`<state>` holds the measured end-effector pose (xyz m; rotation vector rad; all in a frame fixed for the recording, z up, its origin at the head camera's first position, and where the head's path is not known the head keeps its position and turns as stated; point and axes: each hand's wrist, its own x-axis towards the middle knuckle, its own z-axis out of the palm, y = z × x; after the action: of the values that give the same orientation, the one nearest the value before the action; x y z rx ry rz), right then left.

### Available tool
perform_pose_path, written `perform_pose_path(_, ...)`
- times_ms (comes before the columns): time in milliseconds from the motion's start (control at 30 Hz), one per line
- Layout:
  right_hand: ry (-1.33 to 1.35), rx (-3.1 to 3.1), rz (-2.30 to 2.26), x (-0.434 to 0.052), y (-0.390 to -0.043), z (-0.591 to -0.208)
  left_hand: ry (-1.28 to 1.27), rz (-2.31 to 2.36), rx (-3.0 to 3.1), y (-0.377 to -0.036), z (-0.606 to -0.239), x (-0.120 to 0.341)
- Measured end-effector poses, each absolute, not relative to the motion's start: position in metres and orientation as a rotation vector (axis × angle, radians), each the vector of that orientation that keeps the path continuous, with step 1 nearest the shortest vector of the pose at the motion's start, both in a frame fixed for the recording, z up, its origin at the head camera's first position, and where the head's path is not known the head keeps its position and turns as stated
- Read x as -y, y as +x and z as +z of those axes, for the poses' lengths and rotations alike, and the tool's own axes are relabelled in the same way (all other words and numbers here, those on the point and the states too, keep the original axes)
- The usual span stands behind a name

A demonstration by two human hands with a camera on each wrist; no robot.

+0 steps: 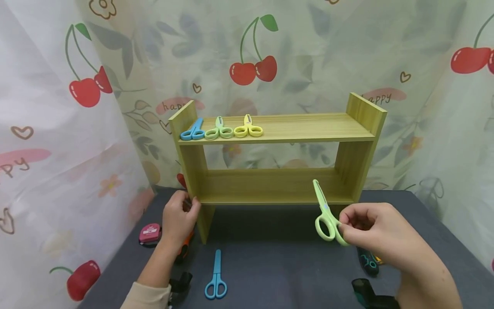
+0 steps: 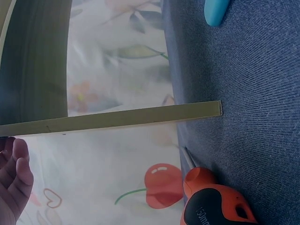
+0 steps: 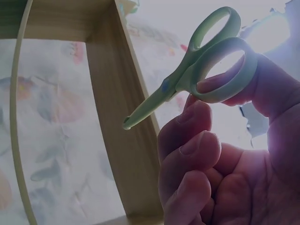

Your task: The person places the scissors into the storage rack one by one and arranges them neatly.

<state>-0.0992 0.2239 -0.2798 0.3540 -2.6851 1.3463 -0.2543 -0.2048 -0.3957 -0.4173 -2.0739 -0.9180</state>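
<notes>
Head view, item by item. Your right hand point(image 1: 372, 234) pinches a pair of pale green plastic-handled scissors point(image 1: 325, 212) by one handle ring, blades closed and pointing up toward 11 o'clock, tip overlapping the front edge of the lower board of the two-tier light wooden shelf unit point(image 1: 278, 154). In the right wrist view your thumb and forefinger point(image 3: 220, 84) close through and round the ring; the other fingers curl loosely below.

Your left hand point(image 1: 178, 219) grips the left upright of the shelf unit at its front edge, fingers wrapped round it, at 9 o'clock from the scissors.

Top board, left end: blue scissors point(image 1: 193, 131), light green scissors point(image 1: 218, 130), yellow scissors point(image 1: 248, 128), side by side, handles at the front edge. From the yellow pair rightward to the right upright the board is bare wood.

Dark grey cloth tabletop point(image 1: 278, 266): a second pair of blue scissors point(image 1: 216, 277) lies at 6 o'clock from the left upright, well apart from both hands. An orange and black tool point(image 2: 213, 201) lies just beside the left upright's foot. A pink tape measure point(image 1: 149, 234) sits at 9 o'clock from your left wrist. Dark objects point(image 1: 368, 262) lie near your right wrist, too hidden to tell.
</notes>
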Motion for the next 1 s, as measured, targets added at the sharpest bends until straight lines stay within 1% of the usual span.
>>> perform_pose_path(400,0.107,2.590,1.378,-0.242,-0.090,-0.275,-0.419,-0.905,2.074,-0.256,-0.396,0.207)
perform_pose_path(833,0.043,2.441,1.448,-0.242,-0.084,-0.275,-0.453,-0.881,2.061,-0.259,-0.397,0.207)
perform_pose_path(1000,0.080,2.424,1.447,-0.240,-0.088,-0.269,-0.457,-0.892,2.045,-0.260,-0.399,0.207)
